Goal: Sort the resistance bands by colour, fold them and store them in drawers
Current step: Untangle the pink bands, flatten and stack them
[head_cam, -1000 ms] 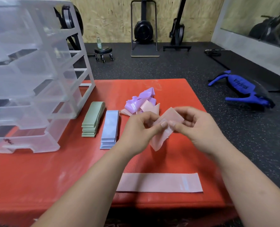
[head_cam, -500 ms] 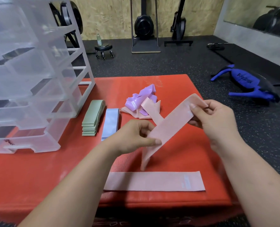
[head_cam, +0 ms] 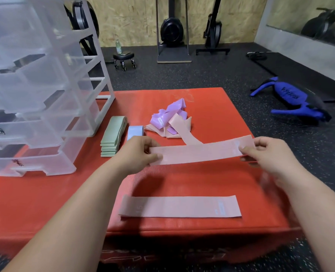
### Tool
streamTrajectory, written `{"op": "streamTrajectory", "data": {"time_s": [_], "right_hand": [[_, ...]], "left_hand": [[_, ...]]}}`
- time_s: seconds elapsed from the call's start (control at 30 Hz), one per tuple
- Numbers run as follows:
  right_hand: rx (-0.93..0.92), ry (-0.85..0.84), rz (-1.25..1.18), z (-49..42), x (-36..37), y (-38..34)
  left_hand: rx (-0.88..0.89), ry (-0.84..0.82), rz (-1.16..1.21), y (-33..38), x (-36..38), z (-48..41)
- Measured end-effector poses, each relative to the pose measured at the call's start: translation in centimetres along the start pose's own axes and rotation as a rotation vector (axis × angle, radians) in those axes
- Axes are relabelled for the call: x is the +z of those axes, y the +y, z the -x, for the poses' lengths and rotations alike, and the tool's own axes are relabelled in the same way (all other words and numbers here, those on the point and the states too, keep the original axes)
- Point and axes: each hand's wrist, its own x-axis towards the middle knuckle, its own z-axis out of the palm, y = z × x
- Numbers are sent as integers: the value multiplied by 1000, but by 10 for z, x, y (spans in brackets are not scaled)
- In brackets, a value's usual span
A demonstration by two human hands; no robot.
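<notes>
The left hand (head_cam: 141,152) and the right hand (head_cam: 268,156) each pinched one end of a long pink fabric resistance band (head_cam: 200,152), holding it flat and level above the red padded mat (head_cam: 64,193). This was probably to lay it on the second pink band (head_cam: 178,206), which lay flat nearer the person.

A thick red padded mat (head_cam: 182,179) with a ribbed top sits on the black speckled rubber floor (head_cam: 202,75). At its far left corner stands a clear plastic drawer unit (head_cam: 35,95), and just beside that lie a neat stack of sage-green fabric bands (head_cam: 112,138) and a stack of pale blue fabric bands (head_cam: 135,131), side by side. Further back towards the middle is a loose heap of lilac and pink bands (head_cam: 168,118), while a single long pink fabric band (head_cam: 180,206) lies flat along the near edge.
</notes>
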Motion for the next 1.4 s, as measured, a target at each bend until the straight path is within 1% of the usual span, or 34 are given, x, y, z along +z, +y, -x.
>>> {"op": "streamTrajectory", "data": {"time_s": [0.1, 0.23, 0.4, 0.5, 0.57, 0.73, 0.87, 1.03, 1.13, 1.23, 1.3, 1.33, 1.4], "right_hand": [[37, -88, 59, 11, -2, 4], [41, -172, 91, 25, -4, 6], [-2, -208, 181, 45, -8, 8], [-47, -183, 234, 58, -7, 10], [-84, -177, 277, 67, -6, 12], [-235, -160, 611, 90, 1, 15], [-289, -158, 751, 101, 13, 29], [-330, -61, 842, 112, 23, 42], [-371, -56, 939, 114, 26, 46], [-360, -71, 932, 112, 23, 47], [-359, -89, 887, 108, 16, 47], [-371, -120, 862, 106, 11, 47], [-401, -254, 805, 102, 1, 47]], "left_hand": [[-33, 36, 58, -6, -5, 10], [-37, 68, 69, -11, -12, 29], [-63, 137, 85, -13, -21, 62], [-77, 203, 49, -13, -25, 82], [-73, 216, -3, -16, -27, 93], [-45, 191, -286, -24, -23, 113], [15, 191, -391, -32, -13, 122], [8, 172, -526, -42, -4, 127], [64, 153, -602, -44, 1, 127], [76, 144, -619, -48, 2, 127], [86, 141, -577, -51, -2, 127], [96, 122, -544, -52, -5, 128], [131, 13, -495, -53, -14, 130]]}}
